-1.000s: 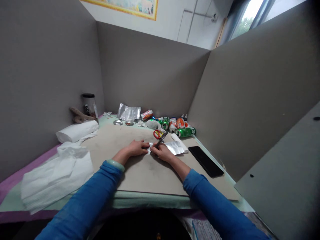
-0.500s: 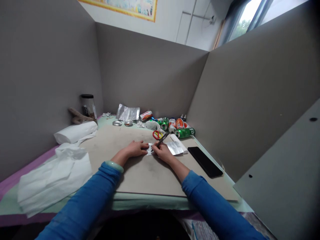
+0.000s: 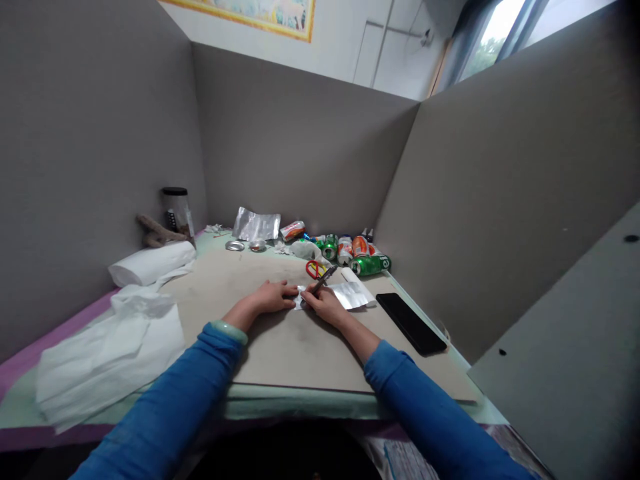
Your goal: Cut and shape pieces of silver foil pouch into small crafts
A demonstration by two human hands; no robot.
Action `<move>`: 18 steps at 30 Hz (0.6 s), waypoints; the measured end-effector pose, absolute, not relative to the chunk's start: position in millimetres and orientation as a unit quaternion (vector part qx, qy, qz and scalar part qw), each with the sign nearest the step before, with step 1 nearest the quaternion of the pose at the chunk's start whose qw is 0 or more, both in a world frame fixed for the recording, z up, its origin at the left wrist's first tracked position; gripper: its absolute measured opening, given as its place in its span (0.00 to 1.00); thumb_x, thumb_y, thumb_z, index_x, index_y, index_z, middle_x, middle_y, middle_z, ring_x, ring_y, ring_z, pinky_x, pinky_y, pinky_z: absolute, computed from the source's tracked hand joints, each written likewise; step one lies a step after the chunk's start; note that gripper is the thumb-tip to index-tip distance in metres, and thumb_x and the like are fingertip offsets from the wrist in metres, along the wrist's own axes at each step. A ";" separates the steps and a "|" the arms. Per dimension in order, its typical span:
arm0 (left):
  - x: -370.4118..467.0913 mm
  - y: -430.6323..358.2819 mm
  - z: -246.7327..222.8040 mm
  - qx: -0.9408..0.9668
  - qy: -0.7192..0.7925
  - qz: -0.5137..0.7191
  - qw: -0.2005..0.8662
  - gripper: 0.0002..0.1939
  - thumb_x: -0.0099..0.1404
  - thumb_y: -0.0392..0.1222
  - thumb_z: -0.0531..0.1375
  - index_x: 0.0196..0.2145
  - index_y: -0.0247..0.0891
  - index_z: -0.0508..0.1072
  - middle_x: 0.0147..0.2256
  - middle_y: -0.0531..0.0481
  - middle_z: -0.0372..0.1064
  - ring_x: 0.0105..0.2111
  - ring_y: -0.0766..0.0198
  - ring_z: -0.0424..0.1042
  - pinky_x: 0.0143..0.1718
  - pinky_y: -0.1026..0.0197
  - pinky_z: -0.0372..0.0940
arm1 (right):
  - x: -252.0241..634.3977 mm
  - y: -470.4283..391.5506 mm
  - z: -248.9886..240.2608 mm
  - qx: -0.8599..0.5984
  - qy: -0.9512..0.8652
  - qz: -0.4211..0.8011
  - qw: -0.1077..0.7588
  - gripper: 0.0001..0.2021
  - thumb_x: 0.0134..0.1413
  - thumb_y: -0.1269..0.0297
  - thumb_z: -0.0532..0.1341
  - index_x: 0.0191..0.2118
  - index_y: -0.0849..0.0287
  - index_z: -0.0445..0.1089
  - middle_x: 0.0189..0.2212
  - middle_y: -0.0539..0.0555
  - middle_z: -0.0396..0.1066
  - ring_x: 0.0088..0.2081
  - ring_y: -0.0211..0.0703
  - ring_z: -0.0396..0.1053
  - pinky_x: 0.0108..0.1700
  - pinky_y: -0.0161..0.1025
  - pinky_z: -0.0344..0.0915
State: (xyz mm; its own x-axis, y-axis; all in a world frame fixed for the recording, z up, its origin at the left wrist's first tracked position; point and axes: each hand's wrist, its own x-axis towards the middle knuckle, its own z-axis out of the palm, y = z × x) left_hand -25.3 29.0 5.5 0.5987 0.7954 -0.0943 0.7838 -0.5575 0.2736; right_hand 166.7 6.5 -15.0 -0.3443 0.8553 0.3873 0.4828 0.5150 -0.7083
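Note:
My right hand is closed round a dark pen, whose lower end points down at a silvery metal sheet. Part of that sheet lies under my right hand. On the left, my left hand rests flat with its fingers apart, fingertips at the sheet's left edge. Just beyond the pen lie scissors with red and yellow handles; their blades cannot be made out. A white strip lies behind the sheet on the right.
A black phone lies to the right on the grey board. Crushed cans and another metal sheet are at the back. White paper, a paper roll and a jar stand or lie left.
The pen in my right hand has tilted slightly, its upper end a little to the left. My left hand stays in place.

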 end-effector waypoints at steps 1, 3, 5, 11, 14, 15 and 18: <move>-25.1 28.6 6.0 0.882 0.448 0.019 0.146 0.23 0.65 0.49 0.52 0.58 0.56 0.59 0.62 0.58 0.50 0.62 0.49 0.45 0.60 0.41 0.38 | 166.5 6.3 -14.9 -0.428 -0.783 0.243 0.381 0.15 0.56 0.56 0.53 0.25 0.60 0.66 0.21 0.50 0.66 0.27 0.37 0.63 0.31 0.32 0.56; -25.0 27.9 6.8 0.881 0.450 0.019 0.145 0.23 0.65 0.49 0.52 0.58 0.55 0.59 0.62 0.58 0.50 0.62 0.49 0.45 0.60 0.40 0.38 | 166.1 6.4 -14.6 -0.428 -0.784 0.239 0.381 0.15 0.56 0.57 0.53 0.25 0.60 0.66 0.20 0.49 0.66 0.26 0.37 0.63 0.31 0.32 0.56; -25.0 27.5 6.9 0.882 0.449 0.020 0.142 0.24 0.65 0.49 0.52 0.58 0.54 0.59 0.62 0.57 0.50 0.62 0.48 0.46 0.60 0.40 0.38 | 165.6 6.7 -14.4 -0.432 -0.785 0.233 0.377 0.15 0.55 0.57 0.53 0.24 0.60 0.66 0.20 0.49 0.66 0.26 0.37 0.63 0.30 0.33 0.56; -25.5 27.3 5.9 0.885 0.445 0.025 0.137 0.23 0.65 0.48 0.52 0.58 0.54 0.60 0.62 0.58 0.50 0.62 0.51 0.46 0.60 0.47 0.41 | 165.5 8.3 -15.3 -0.430 -0.785 0.244 0.373 0.14 0.55 0.58 0.54 0.25 0.60 0.66 0.20 0.50 0.66 0.26 0.37 0.63 0.30 0.33 0.56; -25.6 27.8 5.7 0.885 0.445 0.023 0.135 0.24 0.64 0.48 0.52 0.58 0.54 0.60 0.62 0.58 0.50 0.62 0.50 0.46 0.60 0.47 0.42 | 166.1 9.2 -17.0 -0.426 -0.784 0.254 0.373 0.13 0.54 0.59 0.54 0.24 0.60 0.66 0.19 0.49 0.65 0.25 0.36 0.62 0.29 0.32 0.56; -25.6 28.1 5.7 0.885 0.445 0.022 0.135 0.24 0.64 0.48 0.52 0.58 0.54 0.60 0.62 0.58 0.50 0.62 0.50 0.46 0.60 0.46 0.42 | 166.4 9.5 -17.6 -0.425 -0.783 0.259 0.373 0.13 0.54 0.59 0.54 0.24 0.60 0.66 0.19 0.49 0.65 0.24 0.36 0.62 0.29 0.32 0.56; -25.2 28.0 6.4 0.885 0.446 0.018 0.133 0.23 0.64 0.48 0.52 0.58 0.54 0.60 0.62 0.58 0.50 0.62 0.50 0.45 0.60 0.44 0.41 | 167.0 9.7 -18.8 -0.420 -0.781 0.279 0.369 0.13 0.54 0.59 0.54 0.24 0.60 0.65 0.18 0.49 0.63 0.23 0.36 0.61 0.27 0.32 0.56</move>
